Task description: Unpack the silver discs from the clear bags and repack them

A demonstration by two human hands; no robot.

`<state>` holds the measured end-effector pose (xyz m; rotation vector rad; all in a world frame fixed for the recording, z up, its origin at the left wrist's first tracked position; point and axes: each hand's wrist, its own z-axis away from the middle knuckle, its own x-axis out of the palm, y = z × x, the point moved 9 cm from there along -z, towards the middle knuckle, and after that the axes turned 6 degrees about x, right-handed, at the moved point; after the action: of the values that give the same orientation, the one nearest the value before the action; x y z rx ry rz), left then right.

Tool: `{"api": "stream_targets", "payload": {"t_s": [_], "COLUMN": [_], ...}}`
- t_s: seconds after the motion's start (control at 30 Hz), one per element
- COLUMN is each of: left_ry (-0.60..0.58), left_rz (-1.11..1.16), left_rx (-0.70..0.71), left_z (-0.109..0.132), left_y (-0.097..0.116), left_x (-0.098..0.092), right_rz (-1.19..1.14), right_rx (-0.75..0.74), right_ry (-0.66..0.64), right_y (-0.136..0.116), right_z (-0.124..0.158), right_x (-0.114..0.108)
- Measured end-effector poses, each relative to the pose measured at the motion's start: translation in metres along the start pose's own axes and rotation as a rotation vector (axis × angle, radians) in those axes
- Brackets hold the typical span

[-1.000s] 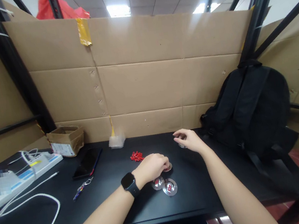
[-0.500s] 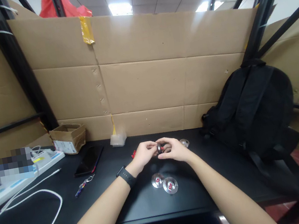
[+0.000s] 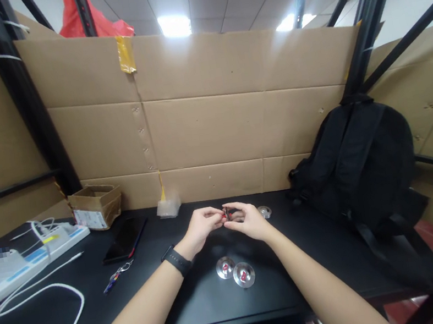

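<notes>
My right hand (image 3: 247, 221) holds a small metal finger cymbal (image 3: 227, 214) edge-on between thumb and fingers. My left hand (image 3: 202, 229), wearing a dark watch, is closed with its fingertips pinching a bit of red cord (image 3: 223, 217) at the cymbal's left face. The fingers partly cover both. Nearer to me, two shiny round finger cymbals lie on the black table: a left one (image 3: 225, 267) and a right one (image 3: 244, 275), each with red at its middle. Another shiny round piece (image 3: 265, 212) lies just beyond my right hand, partly hidden.
A black backpack (image 3: 371, 185) stands at the right. On the left are a phone (image 3: 124, 239), a keychain (image 3: 118, 275), a white cable (image 3: 75, 290), a power strip (image 3: 63, 243) and a small cardboard box (image 3: 98, 205). Cardboard (image 3: 202, 131) walls the back.
The view has tilted up slightly and shifted. The held cymbal has turned more edge-on, and my left fingertips are now at the red cord on its left side. Red material behind my left hand is no longer visible.
</notes>
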<state>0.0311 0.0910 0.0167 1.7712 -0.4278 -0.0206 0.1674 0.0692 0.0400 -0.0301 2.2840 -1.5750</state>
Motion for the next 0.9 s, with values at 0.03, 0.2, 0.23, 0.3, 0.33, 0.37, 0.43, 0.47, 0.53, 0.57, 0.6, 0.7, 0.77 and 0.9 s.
{"api": "stream_targets", "payload": {"t_s": [0.03, 0.2, 0.23, 0.3, 0.33, 0.37, 0.43, 0.47, 0.53, 0.57, 0.6, 0.7, 0.77, 0.9], "left_ry": [-0.009, -0.072, -0.084, -0.099, -0.1, -0.101, -0.116, -0.134, -0.16, -0.149, -0.137, -0.169, -0.219, -0.269], "left_rz": [-0.013, -0.162, -0.204, -0.332, -0.431, -0.547, -0.791, -0.896, -1.035, -1.076, -1.108, -1.18, -1.174, -1.161], "left_rx": [0.024, 0.148, 0.166, 0.218, 0.258, 0.31, 0.423, 0.469, 0.486, 0.47, 0.449, 0.396, 0.382, 0.36], "left_z": [-0.001, -0.004, -0.005, -0.005, -0.005, -0.004, -0.002, -0.001, -0.003, -0.005, -0.007, -0.011, -0.011, -0.011], "left_y": [0.002, 0.008, 0.008, 0.012, 0.016, 0.023, 0.037, 0.043, 0.051, 0.054, 0.056, 0.056, 0.052, 0.043], "left_x": [0.0, 0.002, 0.003, 0.004, 0.003, 0.001, -0.003, -0.006, -0.02, -0.03, -0.04, -0.059, -0.062, -0.058], "right_rz": [-0.012, -0.019, -0.013, 0.023, 0.061, 0.114, 0.25, 0.324, 0.459, 0.522, 0.581, 0.734, 0.778, 0.766], "right_rx": [0.004, 0.008, -0.002, -0.035, -0.056, -0.077, -0.106, -0.108, -0.087, -0.072, -0.058, 0.024, 0.105, 0.202], "right_ry": [-0.002, -0.019, -0.023, -0.025, -0.017, -0.002, 0.047, 0.077, 0.149, 0.195, 0.248, 0.313, 0.306, 0.285], "right_y": [0.001, 0.003, 0.002, -0.002, -0.004, -0.005, -0.005, -0.003, 0.004, 0.008, 0.011, 0.024, 0.034, 0.047], "right_z": [0.0, 0.0, 0.0, 0.0, 0.0, -0.001, -0.003, -0.004, -0.006, -0.006, -0.006, -0.003, 0.0, 0.005], "right_x": [0.0, 0.0, 0.0, -0.002, -0.004, -0.008, -0.018, -0.026, -0.046, -0.058, -0.071, -0.105, -0.122, -0.136]}}
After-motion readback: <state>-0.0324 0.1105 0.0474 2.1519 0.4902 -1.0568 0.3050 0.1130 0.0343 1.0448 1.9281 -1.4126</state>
